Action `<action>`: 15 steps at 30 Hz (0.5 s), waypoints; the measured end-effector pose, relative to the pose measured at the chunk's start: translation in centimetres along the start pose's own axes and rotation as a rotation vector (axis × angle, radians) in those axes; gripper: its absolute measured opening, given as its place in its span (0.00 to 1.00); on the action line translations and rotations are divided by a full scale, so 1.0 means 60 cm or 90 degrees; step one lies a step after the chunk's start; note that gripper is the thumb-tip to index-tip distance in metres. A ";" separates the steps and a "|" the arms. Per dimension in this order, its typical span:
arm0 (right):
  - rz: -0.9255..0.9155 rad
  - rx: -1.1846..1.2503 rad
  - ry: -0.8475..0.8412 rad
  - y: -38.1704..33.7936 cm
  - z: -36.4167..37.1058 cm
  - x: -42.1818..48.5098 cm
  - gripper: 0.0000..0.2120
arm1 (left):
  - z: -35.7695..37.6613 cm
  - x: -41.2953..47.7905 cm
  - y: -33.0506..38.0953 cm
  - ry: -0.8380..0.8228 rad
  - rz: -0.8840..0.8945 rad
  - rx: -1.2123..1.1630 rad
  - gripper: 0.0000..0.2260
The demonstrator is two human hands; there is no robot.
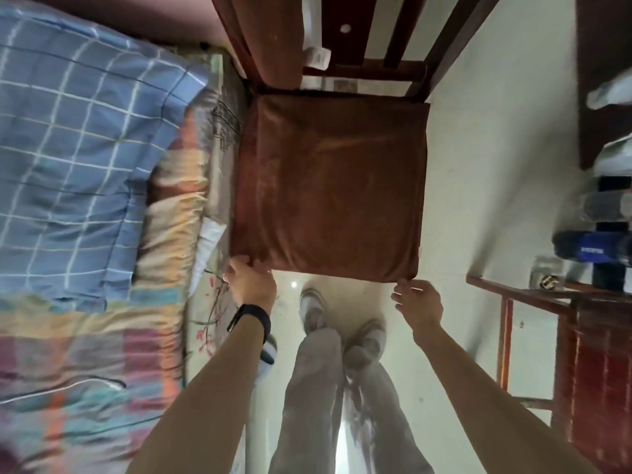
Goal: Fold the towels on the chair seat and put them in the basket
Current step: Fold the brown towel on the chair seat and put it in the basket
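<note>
Chair seat: fully covered by a brown towel [331, 186] spread flat, so the seat surface itself is not visible. The chair [396, 68] shows only its dark back slats at the far edge, cut off by the top of the frame. A second towel [270, 39], also brown, hangs over the far left of the chair back, its upper part out of frame.

Left hand [251, 282]: palm down at the near left corner of the towel, fingers curled over the cloth edge and gripping it. A dark wristband [251, 319] sits on that wrist.

Right hand [420, 302]: at the near right corner, fingers loosely bent with the tips touching the corner. Whether they pinch the cloth cannot be told. The two hands are well apart, one at each near corner.

Left of the chair: a bed with a blue checked quilt [78, 138], just beside the seat. Right: a wooden tabletop [513, 292] bearing blurred bottles [595, 251], labels unreadable. Pale shoes [313, 309] stand on the floor [478, 165] near the seat.
</note>
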State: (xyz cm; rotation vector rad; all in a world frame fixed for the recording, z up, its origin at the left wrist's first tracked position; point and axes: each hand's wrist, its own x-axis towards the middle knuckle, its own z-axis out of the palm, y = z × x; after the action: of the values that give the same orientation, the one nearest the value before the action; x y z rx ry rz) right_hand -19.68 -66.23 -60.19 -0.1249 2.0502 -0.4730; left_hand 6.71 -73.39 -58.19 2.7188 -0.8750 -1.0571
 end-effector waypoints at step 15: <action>-0.093 0.151 -0.007 -0.077 -0.033 -0.026 0.04 | -0.084 0.052 0.019 -0.244 -0.068 -0.173 0.06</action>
State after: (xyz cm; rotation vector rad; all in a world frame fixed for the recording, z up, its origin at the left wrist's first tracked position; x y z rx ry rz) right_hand -21.08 -69.51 -56.32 -0.1342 1.9651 -0.8002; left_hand 11.28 -76.57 -55.89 2.3996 -0.5743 -1.6224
